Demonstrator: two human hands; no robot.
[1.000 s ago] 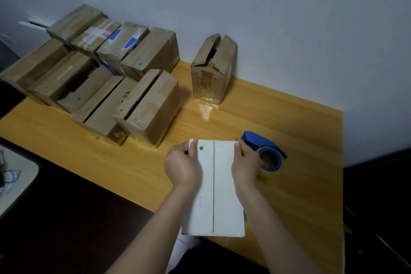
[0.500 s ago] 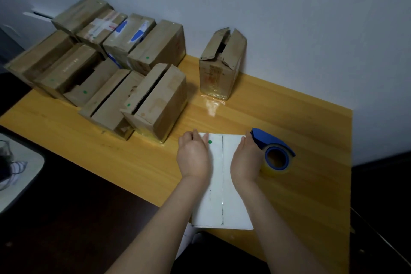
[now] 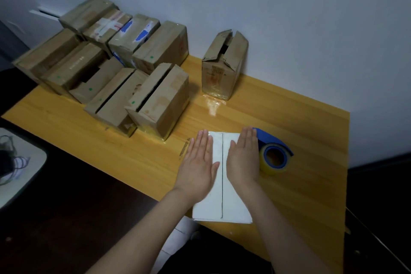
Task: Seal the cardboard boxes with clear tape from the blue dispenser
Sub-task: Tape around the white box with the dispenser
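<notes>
In the head view, a white box (image 3: pixel 235 204) is being pressed down at the near edge of a yellow wooden table (image 3: pixel 311 140). Its two top flaps are being held closed along a dark centre seam, and its near end is hanging slightly over the table edge. The left hand (image 3: pixel 199 162) is being laid flat on the left flap and the right hand (image 3: pixel 243 160) flat on the right flap. The fingers of both are being kept straight and together, with nothing grasped in either.

The blue dispenser (image 3: pixel 274 151) is lying on the table just beside the right hand, at the box's far right corner. Part of it is being hidden by that hand. A roll of clear tape (image 3: pixel 272 168) is being carried inside it and is looking yellowish at its lower edge.

Further back, a single brown cardboard box (image 3: pixel 222 66) is standing upright near the grey wall (image 3: pixel 289 18), with its top flaps gaping apart. A shiny patch is being reflected on the table in front of it.

To the left, a group of brown cardboard boxes (image 3: pixel 111 62) is being kept packed side by side in rows. Several are being shown with open slits along their tops, and small green dots are being shown on some. The nearest of the group (image 3: pixel 162 100) is sitting well apart from the white box.

At the far left edge, a pale rounded object (image 3: pixel 22 169) is being only partly shown; it is possibly a tray or seat, though the dim light makes this hard to tell.
</notes>
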